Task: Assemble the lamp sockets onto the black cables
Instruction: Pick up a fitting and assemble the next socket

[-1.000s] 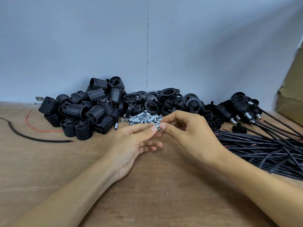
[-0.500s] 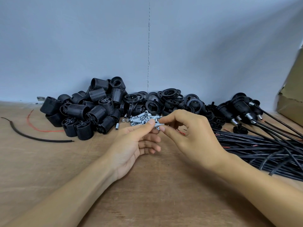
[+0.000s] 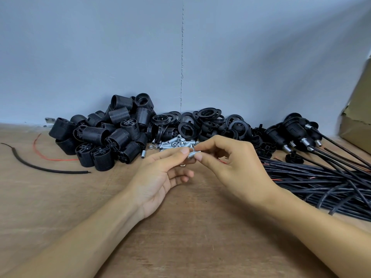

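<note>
L hand (image 3: 160, 177) & R hand (image 3: 230, 167) each pinch one metal tube (image 3: 193, 154) btwn thumb + forefinger, other fingers loosely curled, just in front of tube pile (image 3: 174, 143). Sockets (image 3: 104, 137) left of pile, rings (image 3: 206, 119) behind, cables (image 3: 311, 177) right, all on table (image 3: 60, 197).

The left hand (image 3: 158, 177) and right hand (image 3: 234, 169) are shown bare, with bare forearms (image 3: 80, 237) entering from the frame's lower corners; fingernails (image 3: 184, 151) are trimmed short.
</note>
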{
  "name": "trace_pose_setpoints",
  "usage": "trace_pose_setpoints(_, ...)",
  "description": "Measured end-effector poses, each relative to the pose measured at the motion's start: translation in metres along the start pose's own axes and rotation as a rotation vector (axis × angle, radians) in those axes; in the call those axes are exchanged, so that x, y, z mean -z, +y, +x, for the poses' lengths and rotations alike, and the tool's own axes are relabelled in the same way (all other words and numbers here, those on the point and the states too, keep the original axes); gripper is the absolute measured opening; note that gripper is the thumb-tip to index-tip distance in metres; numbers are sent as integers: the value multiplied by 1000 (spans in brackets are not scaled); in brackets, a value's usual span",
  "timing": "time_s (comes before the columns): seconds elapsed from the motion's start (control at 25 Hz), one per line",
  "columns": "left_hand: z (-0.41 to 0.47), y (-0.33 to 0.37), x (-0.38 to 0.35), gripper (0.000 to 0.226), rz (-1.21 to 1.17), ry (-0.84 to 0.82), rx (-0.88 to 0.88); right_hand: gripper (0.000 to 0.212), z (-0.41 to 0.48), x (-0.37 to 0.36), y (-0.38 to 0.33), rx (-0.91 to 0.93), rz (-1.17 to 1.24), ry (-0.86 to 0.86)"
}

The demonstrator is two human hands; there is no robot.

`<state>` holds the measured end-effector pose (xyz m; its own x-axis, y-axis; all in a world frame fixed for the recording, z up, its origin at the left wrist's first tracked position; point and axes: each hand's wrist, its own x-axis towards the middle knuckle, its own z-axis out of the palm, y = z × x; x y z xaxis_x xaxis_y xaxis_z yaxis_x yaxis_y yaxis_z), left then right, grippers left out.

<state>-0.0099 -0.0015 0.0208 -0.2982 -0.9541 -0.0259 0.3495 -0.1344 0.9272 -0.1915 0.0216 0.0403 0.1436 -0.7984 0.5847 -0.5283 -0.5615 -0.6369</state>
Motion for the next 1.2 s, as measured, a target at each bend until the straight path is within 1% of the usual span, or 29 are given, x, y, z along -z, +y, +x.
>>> trace_pose_setpoints(0.16,2,-3,2,38,-18,19,-17,7,4,3,3,-113,94,-55)
trace_pose_setpoints(0.24,3,-5,2,39,-5,43,-26,7,5,4,5,-148,120,-80)
trace_pose_setpoints(0.48,4,-6,2,43,-20,50,-6,19,2,1,0,-60,62,-30)
trace_pose_setpoints(0.68,5,-5,3,38,-39,24,21,22,1,-1,-3,-35,43,-29)
trace_pose_setpoints(0.84,4,-5,3,41,-42,44,9,5,2,0,2,-115,56,0)
trace_pose_setpoints(0.96,4,-6,2,43,-45,51,-7,3,3,1,3,-139,72,-22)
trace_pose_setpoints(1.08,4,-6,2,36,-48,60,-23,7,2,0,2,-131,85,-18)
trace_pose_setpoints(1.2,3,-6,2,33,-45,57,-38,7,2,0,3,-144,103,-9)
